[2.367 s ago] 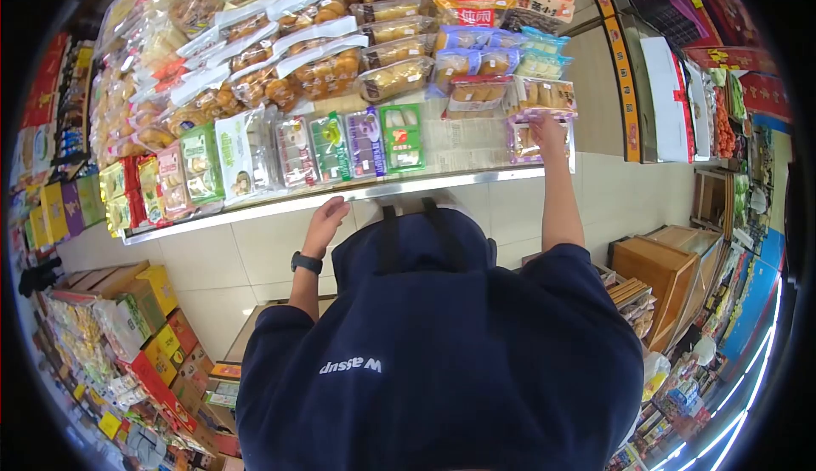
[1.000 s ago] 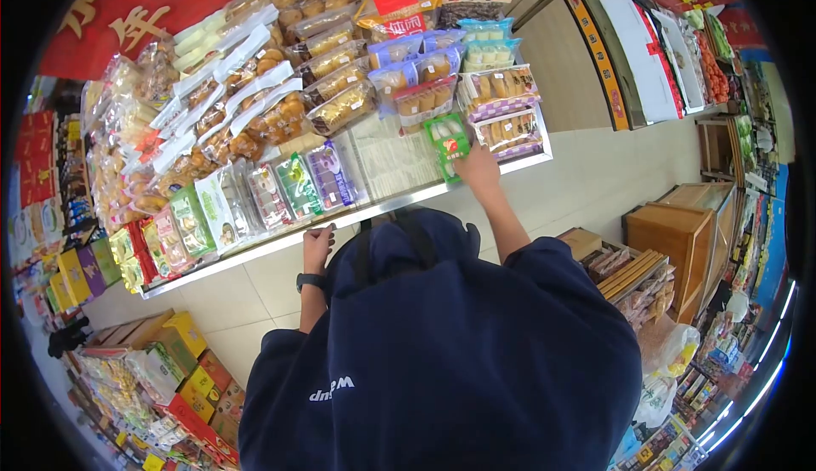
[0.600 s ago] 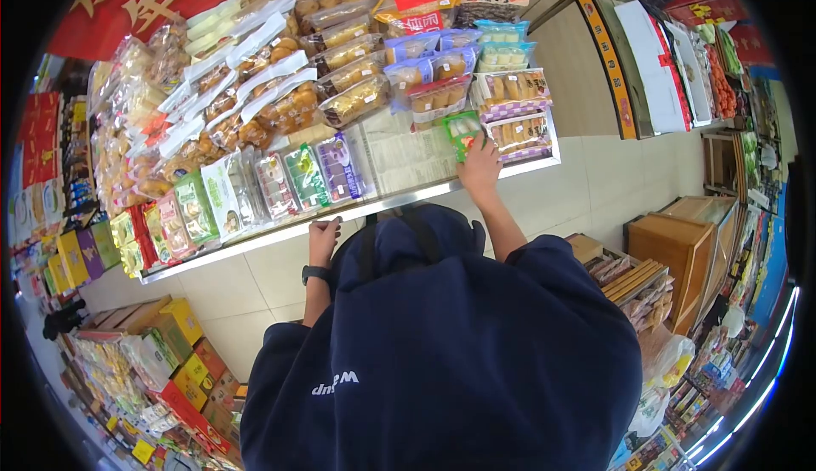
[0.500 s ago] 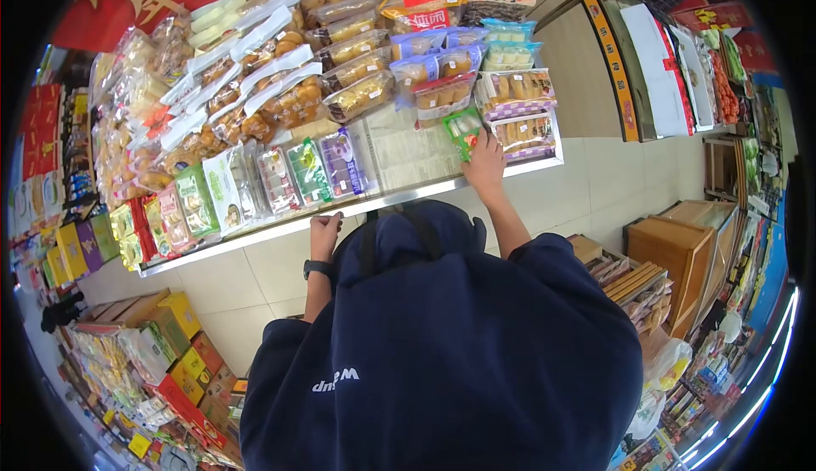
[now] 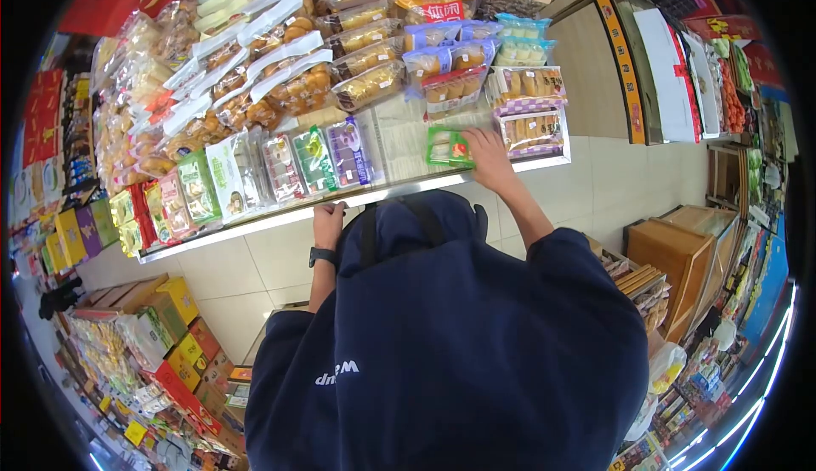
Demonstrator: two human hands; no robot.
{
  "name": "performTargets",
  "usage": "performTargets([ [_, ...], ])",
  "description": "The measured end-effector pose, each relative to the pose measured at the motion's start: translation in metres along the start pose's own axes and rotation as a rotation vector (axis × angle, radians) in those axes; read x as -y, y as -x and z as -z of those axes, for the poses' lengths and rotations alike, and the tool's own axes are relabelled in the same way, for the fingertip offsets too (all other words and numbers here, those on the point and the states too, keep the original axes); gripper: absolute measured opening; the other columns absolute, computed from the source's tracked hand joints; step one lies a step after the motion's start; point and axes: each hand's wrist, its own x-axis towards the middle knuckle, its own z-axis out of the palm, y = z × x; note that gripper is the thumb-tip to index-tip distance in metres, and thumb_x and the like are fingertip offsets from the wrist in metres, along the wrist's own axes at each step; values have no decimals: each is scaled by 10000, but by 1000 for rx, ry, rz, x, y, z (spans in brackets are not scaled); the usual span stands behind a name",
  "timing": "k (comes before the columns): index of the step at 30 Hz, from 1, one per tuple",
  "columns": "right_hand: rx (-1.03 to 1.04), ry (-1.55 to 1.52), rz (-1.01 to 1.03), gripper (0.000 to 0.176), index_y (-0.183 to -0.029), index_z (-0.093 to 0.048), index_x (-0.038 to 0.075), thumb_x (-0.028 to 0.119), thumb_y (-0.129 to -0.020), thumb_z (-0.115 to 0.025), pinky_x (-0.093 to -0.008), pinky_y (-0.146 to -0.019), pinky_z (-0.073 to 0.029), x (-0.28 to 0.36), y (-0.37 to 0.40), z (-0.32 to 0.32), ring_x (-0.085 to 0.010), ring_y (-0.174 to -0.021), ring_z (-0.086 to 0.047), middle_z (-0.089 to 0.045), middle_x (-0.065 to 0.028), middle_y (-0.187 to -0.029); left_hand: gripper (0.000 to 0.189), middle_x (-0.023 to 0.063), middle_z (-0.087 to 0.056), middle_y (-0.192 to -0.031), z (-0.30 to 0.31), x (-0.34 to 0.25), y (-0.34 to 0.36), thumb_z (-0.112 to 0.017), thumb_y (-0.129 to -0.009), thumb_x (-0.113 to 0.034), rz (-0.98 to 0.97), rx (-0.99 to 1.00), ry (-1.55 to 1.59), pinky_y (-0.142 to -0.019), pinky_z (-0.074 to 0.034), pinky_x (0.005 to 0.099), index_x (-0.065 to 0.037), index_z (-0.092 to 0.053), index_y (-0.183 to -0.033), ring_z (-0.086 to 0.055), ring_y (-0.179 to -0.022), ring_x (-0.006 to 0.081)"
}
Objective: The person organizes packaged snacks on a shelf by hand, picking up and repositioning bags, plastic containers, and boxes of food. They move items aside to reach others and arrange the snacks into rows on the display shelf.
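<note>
A small green package [image 5: 445,146] with pale pieces under its clear cover lies on the display table near its front edge. My right hand [image 5: 487,155] grips the package at its right end. Just right of that hand are trays of baked strips [image 5: 528,131] in clear wrap. My left hand [image 5: 328,221] rests at the metal front edge [image 5: 408,186] with its fingers curled; whether it holds anything is hidden. Beyond it stand a purple package [image 5: 349,153] and a green-and-white package [image 5: 315,161], side by side. A red-topped pack of rolls [image 5: 455,92] lies behind the green package.
Bagged breads [image 5: 293,84] fill the left and back of the table. Wrapped cakes [image 5: 368,85] lie in a column at its middle. Wooden cabinets [image 5: 667,254] stand at the right, and stacked boxes [image 5: 189,356] are at the lower left.
The green package has turned from a tilted position to nearly level and moved slightly left and down, with my right hand now at its right end. My left hand stays at the edge.
</note>
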Motion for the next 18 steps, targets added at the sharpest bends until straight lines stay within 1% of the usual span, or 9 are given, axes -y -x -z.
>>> performTargets([
  [2, -67, 12, 32, 581, -1268, -526, 49, 6, -704, -659, -489, -1052, -371, -26, -7, -22, -312, -1254, -477, -555, -109, -1294, 400, 150, -685, -776, 1, -1, -1, -741, -854, -299, 13, 10, -6, -722, -520, 370, 44, -538, -885, -677, -761, 272],
  [3, -102, 17, 51, 550, -1260, -538, 52, -8, -723, -637, -489, -1050, -371, -26, -13, -21, -301, -1256, -476, -564, -96, -1284, 400, 150, -686, -773, 2, -3, -2, -741, -853, -300, 18, 12, -10, -722, -520, 371, 44, -539, -884, -679, -764, 272],
  [6, -88, 205, -67, 523, -1275, -552, 87, -9, -764, -605, -484, -1028, -380, -25, -16, -12, -285, -1253, -481, -568, -56, -1283, 408, 150, -686, -765, 2, -8, 1, -741, -852, -312, 31, -8, 0, -724, -520, 376, 46, -549, -883, -684, -775, 271],
  [9, -91, 159, -143, 535, -1286, -567, 128, -8, -770, -606, -477, -1004, -390, -37, -14, -16, -271, -1254, -483, -569, -40, -1278, 417, 146, -684, -762, 0, -13, 7, -745, -849, -324, 30, -39, 25, -724, -518, 378, 47, -556, -887, -676, -757, 271],
  [12, -108, 219, -160, 527, -1282, -575, 141, -5, -776, -606, -464, -984, -400, -35, -14, -18, -270, -1258, -481, -566, -42, -1276, 421, 158, -683, -786, 0, -13, 6, -751, -844, -327, 25, -42, 45, -725, -516, 381, 50, -565, -880, -666, -757, 274],
  [15, -154, 207, -182, 483, -1219, -603, 108, -31, -756, -585, -451, -973, -412, -33, -15, -20, -297, -1245, -505, -580, -48, -1277, 426, 179, -686, -830, -1, -17, 9, -757, -837, -331, 6, -62, 23, -732, -515, 386, 55, -585, -882, -659, -772, 282],
  [18, -187, 130, -271, 464, -1202, -602, 85, -44, -757, -580, -460, -968, -424, -41, -21, -28, -311, -1239, -510, -571, -72, -1287, 438, 188, -683, -852, 0, -22, 10, -764, -828, -340, 40, -44, 20, -754, -518, 390, 62, -603, -895, -662, -803, 297],
])
